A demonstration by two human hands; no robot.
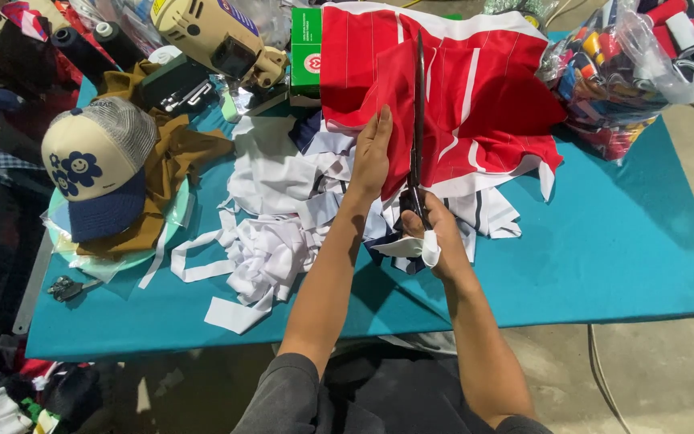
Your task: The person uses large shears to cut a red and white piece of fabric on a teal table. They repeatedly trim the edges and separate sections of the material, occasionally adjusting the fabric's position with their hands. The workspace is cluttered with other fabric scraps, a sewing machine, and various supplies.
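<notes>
**Scissors midway up the red cloth, a heap of offcuts already on the table**

Judging from how things lie, the cutting is well under way but not finished. A pile of white strips point(271, 241) covers the middle of the teal table point(636, 241), reaching toward its near edge, which suggests many cuts are done. The red fabric with white stripes point(475, 88) lies spread toward the far edge, most of it apparently uncut, so a good deal seems left.

The right hand point(431, 233) grips the handles of long dark scissors point(418, 120), fingers curled through and around them, with a bit of white cloth wrapped at the grip. The blades point away toward the far edge and look nearly closed, laid along a fold in the red fabric.

The left hand point(371, 153) lies flat, fingers straight and together, pressing the red fabric down just beside the blades, grasping nothing.

Near the left edge sit a cap point(98, 169) on brown cloth, and a bag of thread spools point(636, 56) at the far right corner
</notes>
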